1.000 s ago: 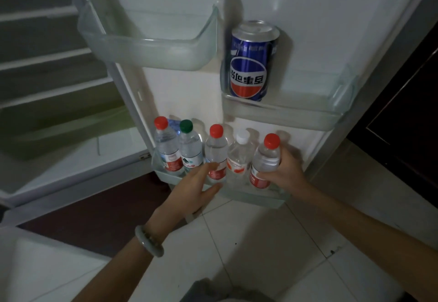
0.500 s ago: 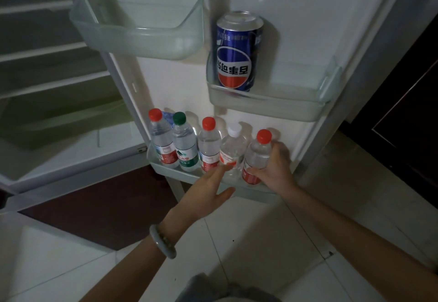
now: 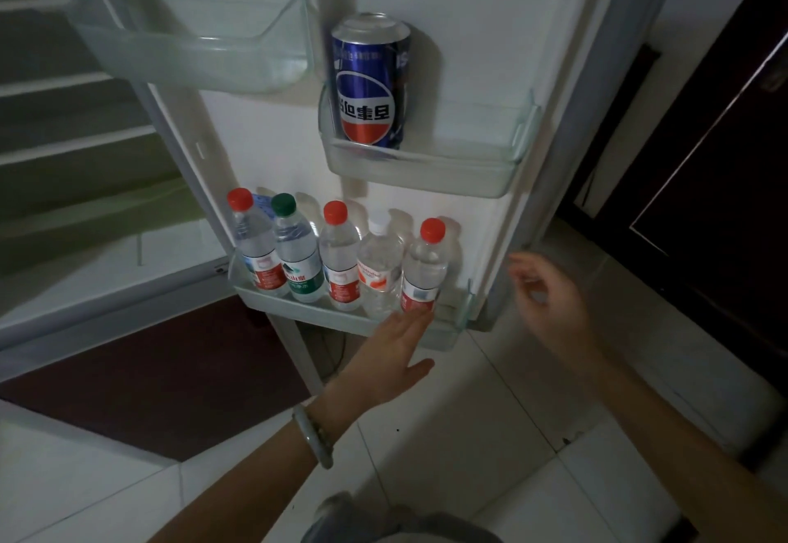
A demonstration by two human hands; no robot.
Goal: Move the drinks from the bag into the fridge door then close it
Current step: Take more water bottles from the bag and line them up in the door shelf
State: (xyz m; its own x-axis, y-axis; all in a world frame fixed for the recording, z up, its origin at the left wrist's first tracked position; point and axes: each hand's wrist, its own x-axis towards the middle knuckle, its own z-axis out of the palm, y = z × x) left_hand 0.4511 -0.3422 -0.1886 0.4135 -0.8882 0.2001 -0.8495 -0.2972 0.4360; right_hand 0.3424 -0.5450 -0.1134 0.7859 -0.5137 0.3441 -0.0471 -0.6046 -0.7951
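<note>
The fridge door stands open. Its bottom door shelf holds several upright water bottles in a row; the rightmost one, a red-capped bottle, stands free. A blue cola can stands upside down on the middle door shelf. My left hand is flat and open, fingertips at the shelf's front rim just below the red-capped bottle. My right hand is open and blurred, off to the right of the door's edge, holding nothing. The bag is not in view.
An upper door shelf at top left holds nothing visible. The fridge's interior shelves lie to the left. A dark mat and pale floor tiles are below. A dark cabinet stands at the right.
My right hand has let go of the rightmost red-capped bottle and drawn back to the right. My left hand slid right along the shelf's front.
</note>
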